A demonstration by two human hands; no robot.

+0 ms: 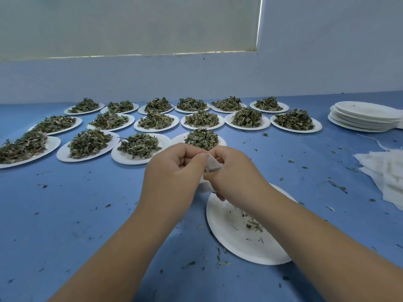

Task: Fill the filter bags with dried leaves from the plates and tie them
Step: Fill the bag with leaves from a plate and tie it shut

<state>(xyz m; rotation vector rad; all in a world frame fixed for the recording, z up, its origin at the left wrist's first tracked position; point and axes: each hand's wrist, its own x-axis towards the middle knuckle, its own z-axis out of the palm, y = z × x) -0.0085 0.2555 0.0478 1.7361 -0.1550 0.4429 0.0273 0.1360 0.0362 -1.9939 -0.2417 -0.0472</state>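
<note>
Both hands closed on one filter bag above the near plate

The left hand (172, 171) and the right hand (233, 173) met in mid-frame, knuckles up, with the fingers of each curled tightly inward. Between them they pinched a small white filter bag (212, 165). Only a creased corner between the thumbs and a fold below the hands showed, and whether it held leaves could not be told. The bag was held off the blue table (65, 214), just beyond the far rim of the near plate (229, 243), a white plate that carried only a few crumbs and stems. Behind the hands stood three rows of white plates (139, 159), each heaped with dried leaves (201, 138), the nearest heap directly beyond the knuckles. At the far right sat a stack of plates (366, 118), and nearer along the right edge lay a pile of white filter material (383, 171) with a loose thread running from it. Leaf fragments were scattered over the tabletop around the hands and forearms
</note>
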